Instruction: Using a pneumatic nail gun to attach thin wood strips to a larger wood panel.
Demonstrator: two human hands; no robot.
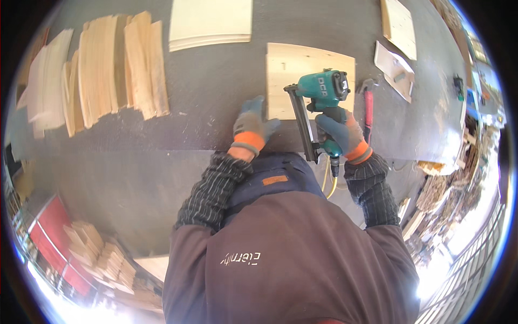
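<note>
- Nailing step: right hand (341, 133) wraps the grip of the teal pneumatic nail gun (319, 102), nose at the plywood panel (286, 70)'s near edge.
- Left hand (252, 125), fingers spread, presses the panel's left edge on the grey table (205, 102).
- Next, I judge: keep the panel steady, nose square, fingers away.
- Red hammer (368, 105) lies just right.

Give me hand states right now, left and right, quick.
Left hand: open, gloved, fingers resting at the left edge of the wooden board, holding nothing.
Right hand: closed on the handle of the teal nail gun.

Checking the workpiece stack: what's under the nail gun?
Under the nail gun, held in the right hand, lies a pale plywood panel on the grey table. Anything beneath the panel is hidden.
</note>
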